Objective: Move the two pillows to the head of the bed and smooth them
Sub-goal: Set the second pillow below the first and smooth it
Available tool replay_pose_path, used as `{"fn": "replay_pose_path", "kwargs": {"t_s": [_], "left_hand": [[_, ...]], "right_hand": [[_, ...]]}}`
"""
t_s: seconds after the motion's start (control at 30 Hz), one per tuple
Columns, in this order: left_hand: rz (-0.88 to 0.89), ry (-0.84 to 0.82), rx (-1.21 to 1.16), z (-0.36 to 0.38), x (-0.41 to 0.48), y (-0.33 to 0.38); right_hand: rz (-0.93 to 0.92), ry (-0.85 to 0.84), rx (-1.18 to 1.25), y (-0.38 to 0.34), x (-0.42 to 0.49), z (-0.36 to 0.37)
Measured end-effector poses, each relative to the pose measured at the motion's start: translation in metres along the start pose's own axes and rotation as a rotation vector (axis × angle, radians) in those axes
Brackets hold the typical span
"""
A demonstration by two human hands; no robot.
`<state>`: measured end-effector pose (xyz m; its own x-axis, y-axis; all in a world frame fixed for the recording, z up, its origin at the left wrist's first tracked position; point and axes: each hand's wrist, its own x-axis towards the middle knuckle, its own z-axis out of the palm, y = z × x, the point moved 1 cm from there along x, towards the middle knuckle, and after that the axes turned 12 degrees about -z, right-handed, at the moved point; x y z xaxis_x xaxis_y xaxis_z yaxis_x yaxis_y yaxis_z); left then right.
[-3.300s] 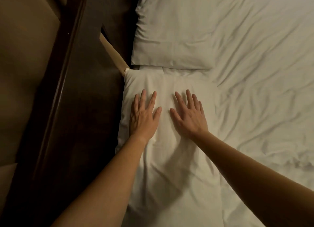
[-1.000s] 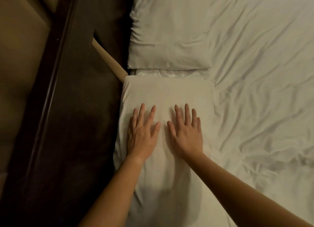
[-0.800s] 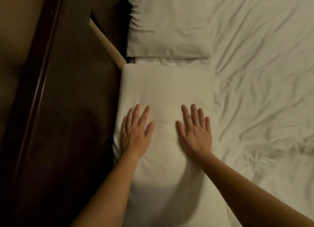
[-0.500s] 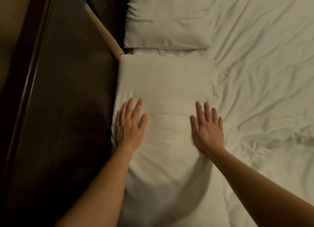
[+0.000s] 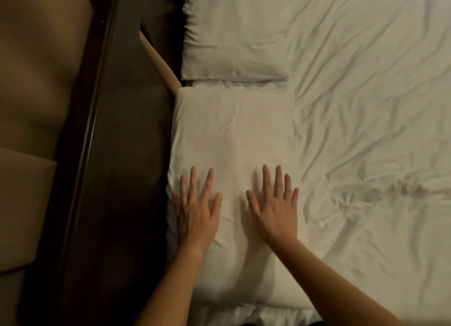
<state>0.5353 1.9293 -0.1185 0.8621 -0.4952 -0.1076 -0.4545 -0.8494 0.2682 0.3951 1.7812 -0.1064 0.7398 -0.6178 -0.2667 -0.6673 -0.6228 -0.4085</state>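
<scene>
Left flank: dark wooden headboard [image 5: 102, 155] runs along both pillows, touching or nearly so; passage there blocked. Narrow gap between near pillow [image 5: 234, 140] and far pillow [image 5: 231, 32], sheet showing. Right flank: rumpled white sheet [image 5: 366, 142], open and unobstructed. Both hands lie flat on near pillow's lower half; upper half bare.

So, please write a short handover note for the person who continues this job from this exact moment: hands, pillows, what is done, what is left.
Left hand: open, flat on the near pillow, close to its headboard-side edge.
Right hand: open, flat on the same pillow, beside the left; neither grips anything.
Far pillow: lies beyond it along the dark headboard, a narrow gap between the two.
Done: both pillows are at the head of the bed.
Left: a few creases on the near pillow; the far one looks more wrinkled. The sheet is rumpled too.
</scene>
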Motion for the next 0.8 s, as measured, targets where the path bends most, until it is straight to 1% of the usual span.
{"fn": "replay_pose_path", "kwargs": {"t_s": [0.1, 0.2, 0.43, 0.63, 0.8], "left_hand": [[-0.015, -0.046, -0.028, 0.012, -0.038, -0.007], [-0.043, -0.051, 0.015, 0.026, -0.056, -0.022], [-0.021, 0.003, 0.014, 0.044, -0.063, -0.051], [-0.041, 0.017, -0.018, 0.062, -0.068, -0.061], [-0.014, 0.038, -0.070, 0.060, -0.072, -0.066]], "right_hand": [[-0.080, -0.051, 0.017, -0.017, -0.035, 0.021], [-0.091, -0.074, 0.007, -0.011, -0.050, 0.039], [-0.155, -0.033, -0.069, 0.024, -0.053, 0.058], [-0.145, 0.000, -0.061, 0.050, -0.060, 0.066], [-0.139, 0.006, -0.043, 0.065, -0.065, 0.065]]}}
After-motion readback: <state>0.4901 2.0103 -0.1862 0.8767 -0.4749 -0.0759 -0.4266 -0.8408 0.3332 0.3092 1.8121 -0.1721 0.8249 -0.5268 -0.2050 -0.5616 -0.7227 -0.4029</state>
